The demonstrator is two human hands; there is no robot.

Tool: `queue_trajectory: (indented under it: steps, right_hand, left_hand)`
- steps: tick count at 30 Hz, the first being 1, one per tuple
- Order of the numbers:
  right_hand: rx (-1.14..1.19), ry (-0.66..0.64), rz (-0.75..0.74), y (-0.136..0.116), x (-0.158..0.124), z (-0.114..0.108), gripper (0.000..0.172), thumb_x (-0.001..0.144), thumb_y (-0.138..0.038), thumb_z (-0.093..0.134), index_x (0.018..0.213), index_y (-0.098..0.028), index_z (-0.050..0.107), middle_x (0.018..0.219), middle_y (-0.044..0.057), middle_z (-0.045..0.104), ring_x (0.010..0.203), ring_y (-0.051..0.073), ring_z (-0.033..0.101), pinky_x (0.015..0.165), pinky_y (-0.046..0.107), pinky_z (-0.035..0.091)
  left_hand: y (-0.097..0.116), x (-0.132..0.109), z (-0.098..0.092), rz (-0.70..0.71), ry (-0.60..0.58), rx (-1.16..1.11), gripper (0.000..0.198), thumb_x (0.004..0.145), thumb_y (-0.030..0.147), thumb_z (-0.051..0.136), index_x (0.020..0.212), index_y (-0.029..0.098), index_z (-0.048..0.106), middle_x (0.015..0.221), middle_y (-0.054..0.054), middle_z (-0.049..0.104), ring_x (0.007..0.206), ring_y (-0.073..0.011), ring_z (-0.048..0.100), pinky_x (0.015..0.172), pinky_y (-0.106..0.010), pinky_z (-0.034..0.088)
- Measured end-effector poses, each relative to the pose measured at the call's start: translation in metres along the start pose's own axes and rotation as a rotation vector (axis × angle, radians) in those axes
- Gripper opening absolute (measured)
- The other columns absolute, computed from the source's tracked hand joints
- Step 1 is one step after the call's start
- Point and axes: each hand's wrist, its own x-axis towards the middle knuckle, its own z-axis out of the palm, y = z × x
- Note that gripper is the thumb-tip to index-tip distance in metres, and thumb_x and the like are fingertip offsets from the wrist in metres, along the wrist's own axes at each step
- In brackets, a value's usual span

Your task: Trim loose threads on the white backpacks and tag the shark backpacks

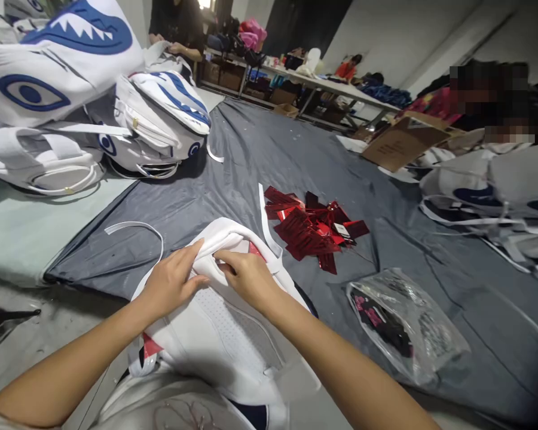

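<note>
A white backpack (246, 334) leans toward me at the table edge, its mesh back panel facing up and red patches showing at its sides. My left hand (173, 280) grips the fabric near the top, with the thumb lying across the panel. Close beside it, my right hand (244, 278) is closed in a pinch at a fold or opening of the same backpack. What its fingertips hold is hidden. A loose white strap (137, 226) curls out past my left hand.
Red glossy tags (311, 230) lie heaped beyond the backpack. Right of them is a clear plastic bag (412, 325) with dark items inside. White shark-face backpacks (161, 119) are piled at left, more at right. A cardboard box (403, 143) and other people are farther back.
</note>
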Motion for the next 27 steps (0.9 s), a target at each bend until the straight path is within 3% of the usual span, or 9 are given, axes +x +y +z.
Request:
queue_trajectory:
  steps: [3,7,14,19,22,27]
  right_hand:
    - [-0.001,0.064,-0.021,-0.002,0.000,0.002,0.017,0.094,-0.017,0.056,0.107,-0.020,0.067,0.083,0.001,0.073,0.071,0.014,0.064,0.061,0.023,0.032]
    - [-0.186,0.106,-0.224,0.003,-0.001,0.005,0.019,0.098,-0.026,0.054,0.114,-0.019,0.063,0.085,0.003,0.070,0.065,0.014,0.058,0.055,0.027,0.024]
    - [-0.321,0.052,-0.326,0.011,0.006,0.005,0.015,0.101,-0.025,0.048,0.102,-0.018,0.061,0.084,0.001,0.064,0.064,0.013,0.052,0.054,0.029,0.021]
    - [-0.377,-0.069,-0.369,-0.004,0.009,-0.013,0.015,0.103,-0.021,0.043,0.104,-0.018,0.058,0.093,0.001,0.064,0.072,0.015,0.057,0.052,0.029,0.025]
    - [-0.441,-0.173,-0.397,0.000,-0.009,-0.029,0.020,0.100,-0.011,0.039,0.110,-0.018,0.055,0.098,0.003,0.063,0.069,0.016,0.059,0.050,0.029,0.030]
    - [-0.515,-0.286,-0.182,0.037,-0.069,-0.036,0.022,0.101,-0.012,0.036,0.104,-0.015,0.057,0.097,0.009,0.064,0.073,0.018,0.063,0.057,0.029,0.043]
  left_hand:
    - [0.000,0.000,-0.001,0.006,0.000,0.027,0.073,0.095,0.049,0.055,0.155,0.023,0.023,0.136,-0.013,0.060,0.118,-0.0283,0.063,0.092,-0.040,0.056]
    - [0.000,0.000,-0.002,-0.014,-0.014,0.037,0.072,0.095,0.051,0.055,0.155,0.025,0.024,0.130,-0.011,0.064,0.109,-0.0260,0.066,0.088,-0.038,0.056]
    - [0.000,0.001,-0.006,0.020,0.015,0.085,0.067,0.097,0.052,0.051,0.153,0.021,0.030,0.132,-0.011,0.064,0.111,-0.0254,0.066,0.088,-0.034,0.054]
    - [-0.001,0.000,-0.009,-0.018,-0.004,0.160,0.064,0.097,0.052,0.050,0.151,0.021,0.036,0.109,-0.008,0.071,0.082,-0.0221,0.070,0.068,-0.029,0.052]
    - [-0.002,-0.001,-0.010,-0.064,-0.027,0.210,0.062,0.097,0.052,0.049,0.152,0.025,0.037,0.100,-0.006,0.072,0.076,-0.0240,0.069,0.059,-0.030,0.048]
    - [0.000,0.000,-0.011,-0.103,-0.018,0.250,0.064,0.096,0.053,0.049,0.154,0.030,0.032,0.130,-0.008,0.065,0.103,-0.0313,0.068,0.068,-0.034,0.048]
